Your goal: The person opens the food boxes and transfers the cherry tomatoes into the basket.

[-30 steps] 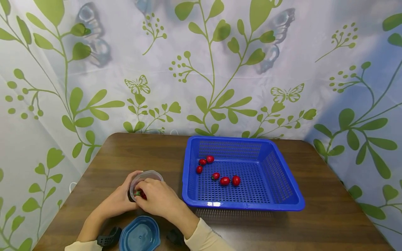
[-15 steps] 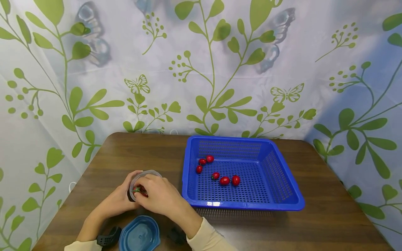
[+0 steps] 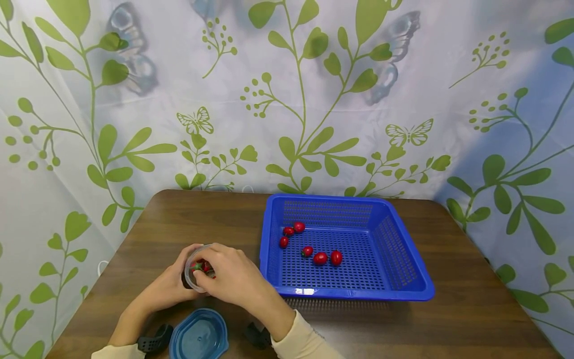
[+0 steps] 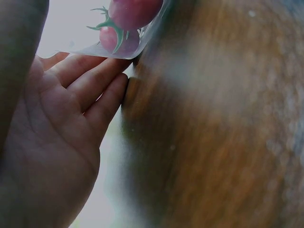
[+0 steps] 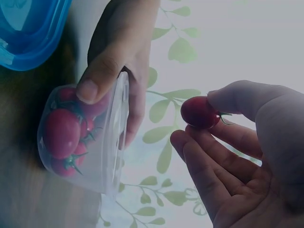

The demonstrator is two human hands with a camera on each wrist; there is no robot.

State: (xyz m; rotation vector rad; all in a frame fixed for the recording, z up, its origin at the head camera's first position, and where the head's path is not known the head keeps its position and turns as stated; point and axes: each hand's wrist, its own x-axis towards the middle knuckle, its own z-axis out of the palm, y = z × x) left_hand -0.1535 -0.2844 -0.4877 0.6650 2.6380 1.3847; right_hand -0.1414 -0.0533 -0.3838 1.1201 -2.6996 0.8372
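My left hand (image 3: 168, 284) holds a clear plastic container (image 5: 95, 178) at the table's front left, its thumb on one side and its fingers on the other. Inside are several red cherry tomatoes (image 5: 61, 133) with green stems, seen through the wall. Over the container's mouth is my right hand (image 3: 237, 279). In the right wrist view, that hand pinches one cherry tomato (image 5: 197, 112) between thumb and fingers, apart from the container. More tomatoes (image 4: 135, 12) show above the left fingers in the left wrist view. From the head view, the pinched tomato is hidden behind the right hand.
To the right stands a blue perforated basket (image 3: 345, 293) with several cherry tomatoes (image 3: 320, 258) on its floor. A blue lid (image 3: 199, 336) lies near the front edge, between the forearms. Behind the wooden table (image 3: 475, 299) hangs a leaf-patterned cloth (image 3: 251, 144).
My right hand has shifted slightly right and up over the container, uncovering more of the tomatoes inside. The left hand stays around the container, and the basket's tomatoes have not moved.
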